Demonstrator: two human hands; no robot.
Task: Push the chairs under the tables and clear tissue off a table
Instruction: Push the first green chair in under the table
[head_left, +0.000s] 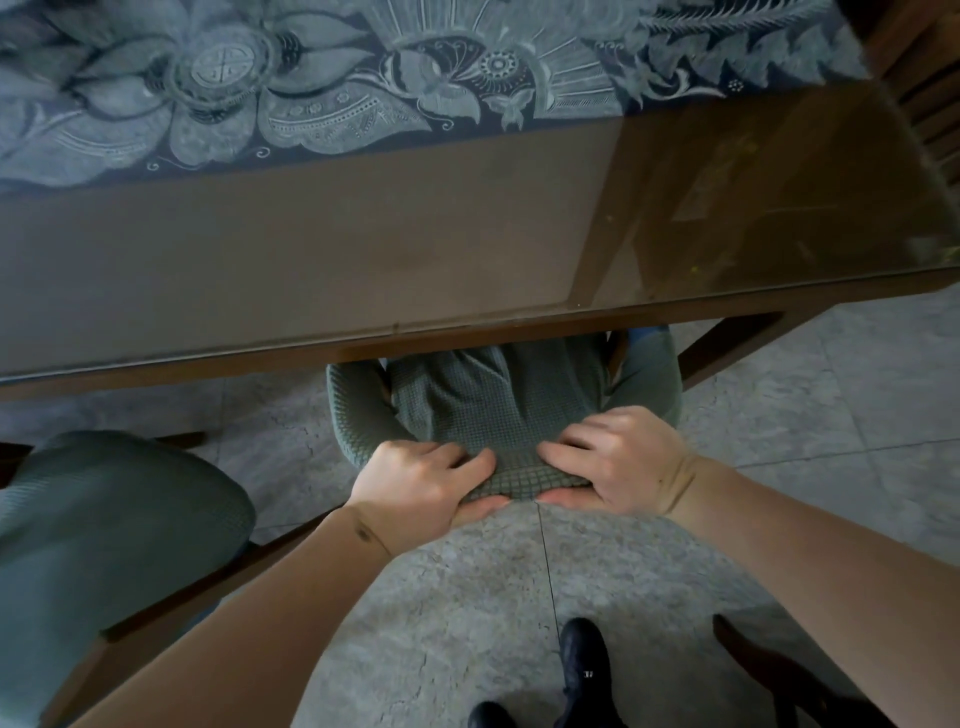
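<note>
A brown table (363, 249) with a glass top fills the upper half of the view, its near edge running slightly uphill from left to right. A dark blue runner with a pale flower-and-leaf pattern (311, 88) lies along the far part of the tabletop.

Below the near edge, a chair in a green waffle-textured cover (483, 400) stands on the grey tiled floor (467, 597), its seat already partly beneath the table and its backrest top closest to the camera. A second green-covered chair (104, 519) stands to the left, well out from the near edge, its dark wooden frame showing beneath the fabric. At the far right corner, part of another wooden chair (924, 78) is visible.

The left hand (426, 480) is closed around the top of the backrest, fingers over the front and thumb behind. The right hand (618, 462) grips the same backrest top just beside it, in the same manner.

Black shoes (582, 670) show on the floor at the bottom.
</note>
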